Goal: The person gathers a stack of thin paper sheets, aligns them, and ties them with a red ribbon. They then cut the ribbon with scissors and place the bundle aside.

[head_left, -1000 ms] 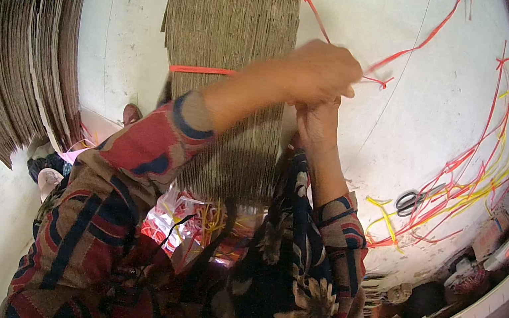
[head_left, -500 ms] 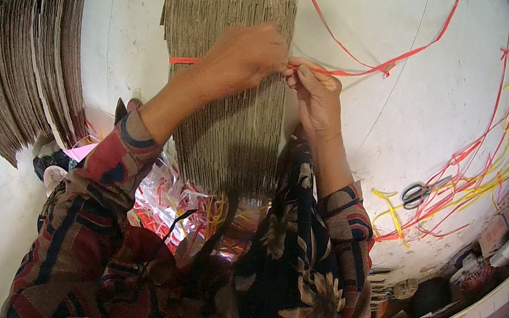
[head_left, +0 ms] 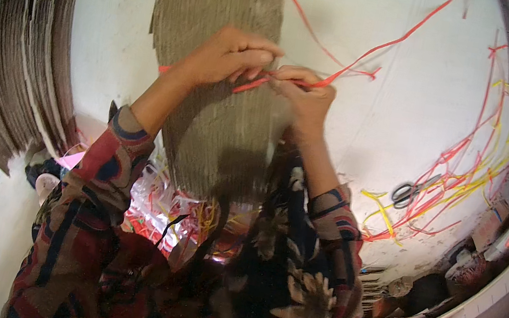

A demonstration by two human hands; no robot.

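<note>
A tall stack of grey-brown cardboard sheets (head_left: 219,146), packed on edge, lies in front of me, with a red plastic strap around its far part and another around its middle. My right hand (head_left: 305,97) is at the stack's right edge, closed in a pinch on the red strap (head_left: 388,43). From that pinch a short strap end points left over the cardboard, and a long length runs to the upper right. Above the short end is my left hand (head_left: 234,58), its fingers apart and partly curled, seemingly not gripping anything. The knot area between the hands is partly hidden.
Another stack of cardboard sheets (head_left: 10,71) stands on the left. On the right of the white table (head_left: 366,137) lie black-handled scissors (head_left: 404,195) among loose red and yellow straps (head_left: 458,186). Strap scraps (head_left: 158,210) lie below the stack, by my body.
The left hand has come away from the strap and loosened its fingers. My right hand has shifted slightly left and down, still pinching the strap. The short strap end now shows.
</note>
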